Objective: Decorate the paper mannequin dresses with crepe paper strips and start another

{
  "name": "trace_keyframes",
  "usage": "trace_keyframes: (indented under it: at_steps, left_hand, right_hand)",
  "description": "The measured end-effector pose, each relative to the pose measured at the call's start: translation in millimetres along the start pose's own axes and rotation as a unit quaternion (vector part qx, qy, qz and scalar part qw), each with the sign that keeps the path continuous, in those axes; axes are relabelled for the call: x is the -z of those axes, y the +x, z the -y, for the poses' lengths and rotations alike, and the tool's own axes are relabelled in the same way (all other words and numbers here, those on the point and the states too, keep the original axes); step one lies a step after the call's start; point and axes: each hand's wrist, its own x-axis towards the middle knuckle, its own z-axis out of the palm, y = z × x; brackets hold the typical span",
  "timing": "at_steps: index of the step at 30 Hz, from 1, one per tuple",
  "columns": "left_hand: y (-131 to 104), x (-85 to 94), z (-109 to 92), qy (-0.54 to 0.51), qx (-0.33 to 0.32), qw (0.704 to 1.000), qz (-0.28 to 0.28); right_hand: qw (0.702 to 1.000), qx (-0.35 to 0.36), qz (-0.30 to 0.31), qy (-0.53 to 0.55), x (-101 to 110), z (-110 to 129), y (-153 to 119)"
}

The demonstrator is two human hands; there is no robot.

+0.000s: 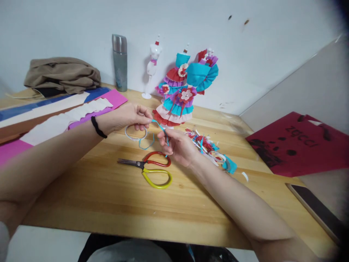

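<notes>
Wooden table (109, 196), hands (152, 131) pinching blue strip (160, 127)

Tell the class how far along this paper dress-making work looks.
Done: one mannequin wears a layered paper dress, and offcuts lie beside it. In hand: the left hand and right hand hold a thin blue strip between them, scissors lying below. Left: the white mannequin is almost bare, and the foam sheets look largely uncut.

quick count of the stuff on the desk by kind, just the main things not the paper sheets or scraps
scissors: 1
mannequins, one bare and two dressed: 3
flask: 1
roll of tape: 1
blue strip, pinched by left hand and right hand: 1
phone: 1
total: 8
</notes>
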Motion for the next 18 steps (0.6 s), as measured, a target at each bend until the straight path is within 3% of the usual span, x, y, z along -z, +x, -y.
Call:
trace_keyframes:
  at_steps: [7, 18]
  left_hand:
    - [-0.9, 20.3, -1.9, -0.004, 0.007, 0.999, -0.054]
    - [3.8, 38.4, -1.7, -0.003, 0.002, 0.995, -0.097]
  right_hand:
    - [0.997, 0.054, -0.01, -0.05, 3.0, -6.6, 2.4]
    - [0.994, 0.069, -0.029, -0.081, 11.4, -10.0, 9.3]
